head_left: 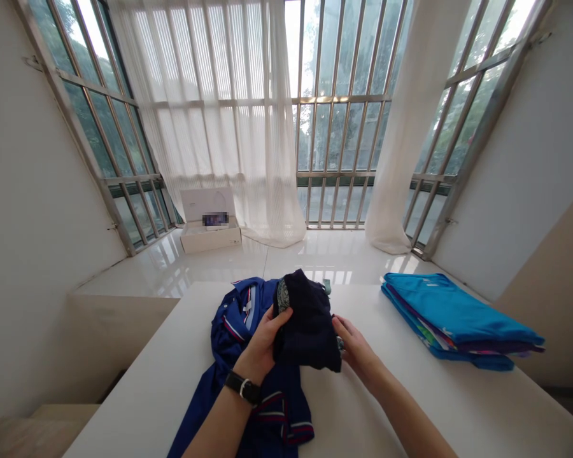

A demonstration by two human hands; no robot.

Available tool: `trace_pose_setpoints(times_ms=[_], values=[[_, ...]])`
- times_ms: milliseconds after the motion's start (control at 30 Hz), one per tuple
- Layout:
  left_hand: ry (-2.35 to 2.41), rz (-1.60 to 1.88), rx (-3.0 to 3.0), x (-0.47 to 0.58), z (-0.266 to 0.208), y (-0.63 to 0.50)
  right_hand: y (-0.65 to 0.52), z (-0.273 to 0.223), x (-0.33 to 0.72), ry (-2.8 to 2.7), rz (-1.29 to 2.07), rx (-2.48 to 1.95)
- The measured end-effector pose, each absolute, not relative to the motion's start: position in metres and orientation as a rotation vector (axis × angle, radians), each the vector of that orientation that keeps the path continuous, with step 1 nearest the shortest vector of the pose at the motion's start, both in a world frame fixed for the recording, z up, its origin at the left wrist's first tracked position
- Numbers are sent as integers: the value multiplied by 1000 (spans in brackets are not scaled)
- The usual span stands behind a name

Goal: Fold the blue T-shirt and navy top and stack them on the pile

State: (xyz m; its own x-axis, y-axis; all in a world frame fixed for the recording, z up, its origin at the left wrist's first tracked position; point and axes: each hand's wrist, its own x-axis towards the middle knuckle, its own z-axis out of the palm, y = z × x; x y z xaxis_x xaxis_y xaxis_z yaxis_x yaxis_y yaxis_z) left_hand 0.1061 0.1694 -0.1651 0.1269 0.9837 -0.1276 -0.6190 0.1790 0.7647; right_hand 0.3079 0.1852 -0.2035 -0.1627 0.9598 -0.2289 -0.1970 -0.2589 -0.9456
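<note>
A dark navy folded garment (308, 327) with a patterned strip along its left edge is held up in front of me between both hands. My left hand (266, 337) grips its left side, thumb on top, a black watch on the wrist. At its right edge my right hand (351, 343) pinches the cloth; some fingertips are hidden behind it. Below and to the left, a blue polo shirt (233, 343) with striped red and white trim lies loosely spread on the white table, partly covered by my left arm.
A stack of folded clothes (453, 318), bright blue on top, lies on the right of the white table (148, 381). An open white box (211, 238) stands on the glossy window ledge (286, 257). Sheer curtains (210, 114) hang before barred windows.
</note>
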Motion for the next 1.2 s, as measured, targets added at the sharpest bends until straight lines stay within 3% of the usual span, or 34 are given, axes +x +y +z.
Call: trace_pose_setpoints(times_ms=[133, 400, 667, 767, 900, 967, 1100, 1200], values=[[726, 1255, 697, 107, -164, 167, 167, -185, 303, -979, 1834, -881], [1002, 1215, 975, 111, -177, 173, 167, -189, 301, -772, 1755, -1018], [763, 1004, 911, 105, -172, 165, 175, -189, 311, -624, 1810, -1202], [787, 1075, 913, 105, -170, 166, 183, -189, 324, -1032, 1629, -1360], [874, 1030, 924, 100, -163, 163, 193, -187, 348, -1645, 856, -1612], [865, 887, 988, 97, -160, 159, 194, -184, 355, -1692, 713, -1465], [752, 593, 1163, 95, -162, 155, 186, -174, 355, -1802, 1119, -922], [726, 465, 1244, 98, -166, 155, 177, -169, 349, -1901, 1335, -861]])
